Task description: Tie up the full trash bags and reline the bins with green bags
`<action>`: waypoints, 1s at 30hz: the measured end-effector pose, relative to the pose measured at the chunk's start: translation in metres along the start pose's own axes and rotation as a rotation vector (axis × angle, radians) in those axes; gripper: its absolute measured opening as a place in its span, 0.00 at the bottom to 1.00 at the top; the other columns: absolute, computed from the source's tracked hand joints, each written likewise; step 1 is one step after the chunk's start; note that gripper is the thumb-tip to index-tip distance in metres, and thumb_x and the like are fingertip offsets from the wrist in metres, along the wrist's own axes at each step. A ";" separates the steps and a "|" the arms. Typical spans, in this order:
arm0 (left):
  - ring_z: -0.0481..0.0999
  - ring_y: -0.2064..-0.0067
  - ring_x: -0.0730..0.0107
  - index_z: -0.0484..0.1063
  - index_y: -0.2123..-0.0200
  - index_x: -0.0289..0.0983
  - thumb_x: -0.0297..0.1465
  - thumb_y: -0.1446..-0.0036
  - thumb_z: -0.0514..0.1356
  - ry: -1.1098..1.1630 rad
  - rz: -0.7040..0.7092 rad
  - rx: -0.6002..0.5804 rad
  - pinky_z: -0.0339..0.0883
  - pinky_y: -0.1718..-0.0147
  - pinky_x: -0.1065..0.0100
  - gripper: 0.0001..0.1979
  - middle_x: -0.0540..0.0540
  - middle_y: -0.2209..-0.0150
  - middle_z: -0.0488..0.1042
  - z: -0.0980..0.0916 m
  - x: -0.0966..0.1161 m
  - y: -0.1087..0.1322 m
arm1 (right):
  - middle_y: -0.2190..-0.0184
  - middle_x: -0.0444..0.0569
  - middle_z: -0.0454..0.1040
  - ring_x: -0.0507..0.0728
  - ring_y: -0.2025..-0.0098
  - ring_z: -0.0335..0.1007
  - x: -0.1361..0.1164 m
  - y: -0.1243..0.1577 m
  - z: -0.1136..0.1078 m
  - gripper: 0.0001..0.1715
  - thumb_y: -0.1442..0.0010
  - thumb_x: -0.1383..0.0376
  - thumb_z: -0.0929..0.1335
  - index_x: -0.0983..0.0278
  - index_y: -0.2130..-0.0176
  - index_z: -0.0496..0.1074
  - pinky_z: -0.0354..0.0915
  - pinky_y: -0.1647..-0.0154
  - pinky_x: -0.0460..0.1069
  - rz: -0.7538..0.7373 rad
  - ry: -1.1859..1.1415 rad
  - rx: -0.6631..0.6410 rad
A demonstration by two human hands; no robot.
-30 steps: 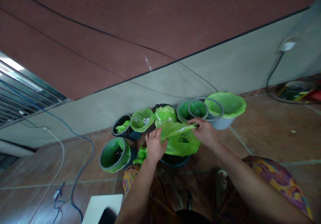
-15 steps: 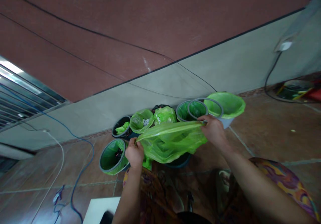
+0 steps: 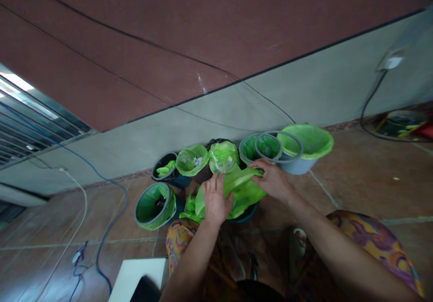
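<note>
— What's hard to make out?

— The blue bin (image 3: 249, 212) most of all: the bag (image 3: 245, 189) is draped over it, so only a strip of its rim shows below the plastic. I can't see what's in it. At the bottom edge a white thing (image 3: 135, 277) is cut off, and the far right of the floor (image 3: 355, 180) is a blur of cable and colour.

— And the hands?

— Close together, both on the bag. The left hand (image 3: 216, 200) lies on it with fingers stretched out, gripping nothing that I can see. The right hand (image 3: 272, 182) has its fingers closed on the bag's upper edge.

— What do the bins hold?

— The front bin (image 3: 154, 205) has a green liner with something dark inside. The black bin (image 3: 165, 166) holds crumpled green plastic. The lined bin (image 3: 192, 160) shows white scraps. Beside it sits a tied bag (image 3: 223, 155), full. The pale bin (image 3: 309, 141) has a liner folded over its rim, with no contents visible.

— How many in all?

— Between the tied bag and the pale bin, two gray rims (image 3: 267, 146) overlap, both green inside. That makes seven bins, though the overlap leaves it unsure. They stand in a cluster on the floor by the wall (image 3: 203, 126). Two hands, one loose bag, one tied.
</note>
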State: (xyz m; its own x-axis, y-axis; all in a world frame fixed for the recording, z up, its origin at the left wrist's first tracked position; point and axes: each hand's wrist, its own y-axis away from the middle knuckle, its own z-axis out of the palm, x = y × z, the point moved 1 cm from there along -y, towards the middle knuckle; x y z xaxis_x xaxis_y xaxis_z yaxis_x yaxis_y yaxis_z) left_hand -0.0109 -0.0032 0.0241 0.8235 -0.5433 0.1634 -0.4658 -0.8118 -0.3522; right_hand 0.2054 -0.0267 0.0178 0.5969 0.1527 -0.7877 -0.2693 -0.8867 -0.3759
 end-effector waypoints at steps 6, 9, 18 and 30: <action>0.75 0.49 0.62 0.72 0.49 0.39 0.22 0.43 0.55 0.040 -0.006 -0.007 0.69 0.48 0.63 0.19 0.42 0.49 0.74 0.008 -0.009 -0.019 | 0.62 0.46 0.74 0.52 0.70 0.69 0.002 -0.002 -0.013 0.24 0.51 0.67 0.68 0.62 0.52 0.74 0.66 0.69 0.47 0.053 -0.277 -0.198; 0.75 0.47 0.64 0.73 0.50 0.39 0.20 0.45 0.54 0.070 -0.046 0.067 0.69 0.46 0.66 0.20 0.43 0.49 0.74 -0.006 -0.027 -0.027 | 0.61 0.47 0.74 0.51 0.73 0.67 0.010 -0.003 -0.018 0.25 0.51 0.68 0.67 0.63 0.52 0.75 0.65 0.71 0.48 0.046 -0.199 -0.205; 0.76 0.45 0.64 0.74 0.49 0.39 0.19 0.49 0.52 0.094 -0.166 0.055 0.68 0.43 0.63 0.26 0.44 0.47 0.77 -0.041 -0.057 -0.019 | 0.65 0.53 0.76 0.60 0.64 0.72 0.021 -0.002 -0.034 0.16 0.50 0.72 0.63 0.64 0.64 0.77 0.68 0.59 0.53 0.090 0.369 0.317; 0.59 0.34 0.46 0.53 0.32 0.36 0.30 0.50 0.64 0.049 -0.139 -0.021 0.59 0.39 0.46 0.42 0.33 0.32 0.56 -0.025 -0.010 0.010 | 0.62 0.50 0.81 0.59 0.61 0.77 -0.004 0.008 -0.015 0.16 0.44 0.67 0.63 0.61 0.59 0.78 0.69 0.57 0.52 -0.006 0.267 0.297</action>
State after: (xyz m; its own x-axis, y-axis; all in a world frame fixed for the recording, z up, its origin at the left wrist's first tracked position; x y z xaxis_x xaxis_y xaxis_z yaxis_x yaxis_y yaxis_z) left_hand -0.0320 -0.0111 0.0419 0.8638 -0.4350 0.2541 -0.3557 -0.8838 -0.3039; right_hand 0.2124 -0.0410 0.0255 0.7643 0.0038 -0.6448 -0.4487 -0.7150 -0.5361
